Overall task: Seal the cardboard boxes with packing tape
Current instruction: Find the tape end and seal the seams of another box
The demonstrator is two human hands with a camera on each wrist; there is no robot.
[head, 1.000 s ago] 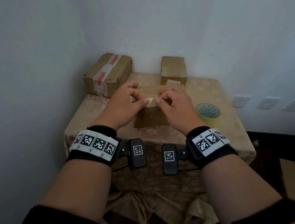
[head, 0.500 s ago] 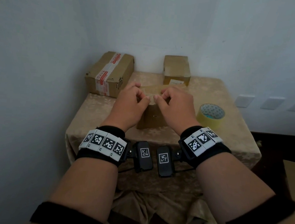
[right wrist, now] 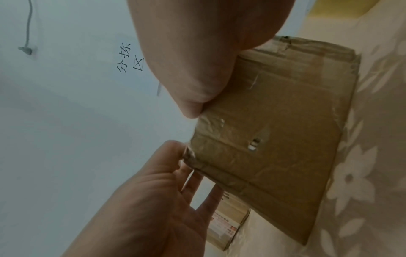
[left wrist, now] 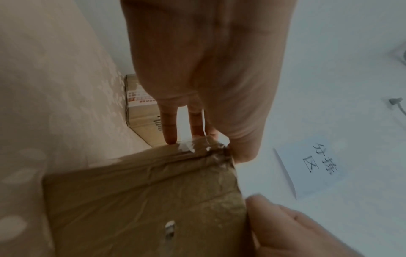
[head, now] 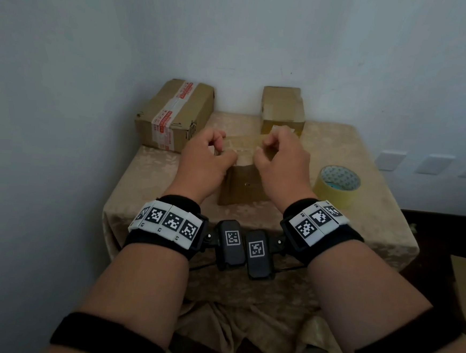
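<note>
Far left of the cloth-covered table (head: 154,170): a cardboard box with red-and-white printed tape (head: 175,114), lying against the wall corner. Apart from it, at the table's centre: the small cardboard box (head: 243,188) being worked on.

Left hand (head: 203,161) sits at the small box's top near edge, left side. The left wrist view shows thumb and forefinger closed on a strip of clear tape (left wrist: 193,146) at the box corner, remaining fingers (left wrist: 170,125) extended and touching the top edge.

Right hand (head: 281,163) sits at the same edge, right side, fingers curled, thumb tip (right wrist: 193,107) pressed on the box's top edge. Whether it pinches the tape, I cannot tell. The two hands are near each other, not touching.

Behind the right hand, at the far wall: a second small box (head: 283,108).

Right of the hands, standing apart on the cloth: a yellowish tape roll (head: 337,186), lying flat.
</note>
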